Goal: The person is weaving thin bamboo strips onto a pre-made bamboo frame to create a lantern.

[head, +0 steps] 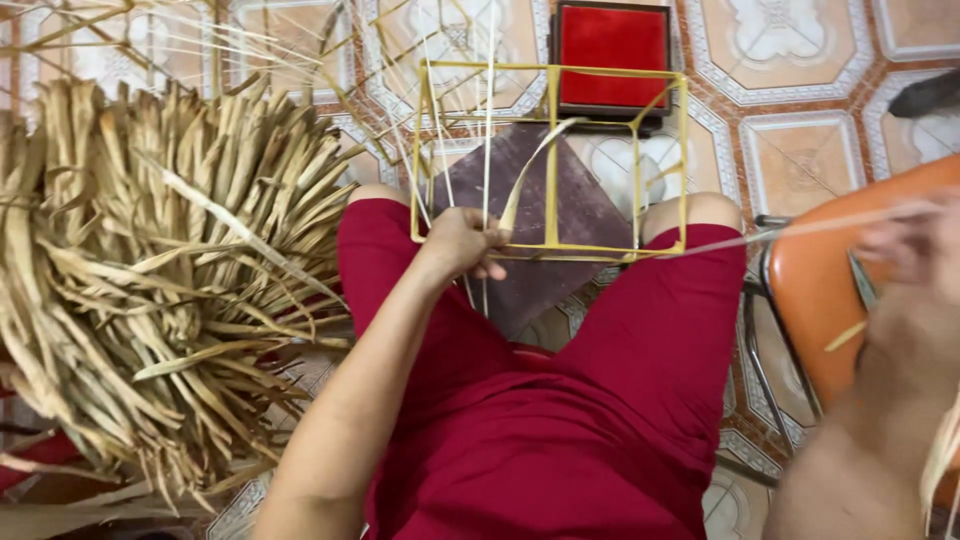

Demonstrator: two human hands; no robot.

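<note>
Dried leaf heap [150,270]: one big pile is lying at nine o'clock, within easy reach of the left arm, likely as stock for weaving.
Red shorts [560,400]: the person is sitting, knees spread, making a lap that braces the work.
Orange chair [850,270]: one is standing at three o'clock.
Yellow wire frame [550,160]: one box-shaped frame is resting at twelve o'clock against the knees.
Left hand [462,245]: it is clamping the frame's lower bar, steadying it.
Right hand [915,260]: blurred, it is pulling one pale strip [800,228] taut from the frame; fingers seemingly pinched together.
</note>
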